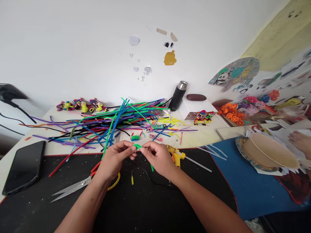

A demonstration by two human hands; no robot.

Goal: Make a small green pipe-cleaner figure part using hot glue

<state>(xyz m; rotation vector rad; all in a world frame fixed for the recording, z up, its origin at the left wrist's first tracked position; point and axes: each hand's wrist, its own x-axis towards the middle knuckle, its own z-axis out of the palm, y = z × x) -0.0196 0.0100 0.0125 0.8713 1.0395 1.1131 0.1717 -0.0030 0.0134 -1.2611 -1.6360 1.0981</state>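
Between my two hands is a short green pipe cleaner [137,146], bent into a small curve. The fingertips of my left hand [119,157] pinch its left end. My right hand [156,157] pinches the right end between thumb and forefinger. Just beyond my fingers lies a small green coiled bundle [136,138] with bits of red and blue. Under my right hand a short green piece [152,168] shows on the black mat [136,207]. Scissors [73,189] lie with blades apart beside my left forearm, their handles partly hidden. A yellow glue gun [178,156] is right of my right hand.
A large pile of coloured pipe cleaners [126,116] spreads along the wall. Nearby are a black flask [178,96], a white box [198,106], small figures [203,117] and a phone [24,168]. At right, another person's hand [300,142] is near a bowl [273,150].
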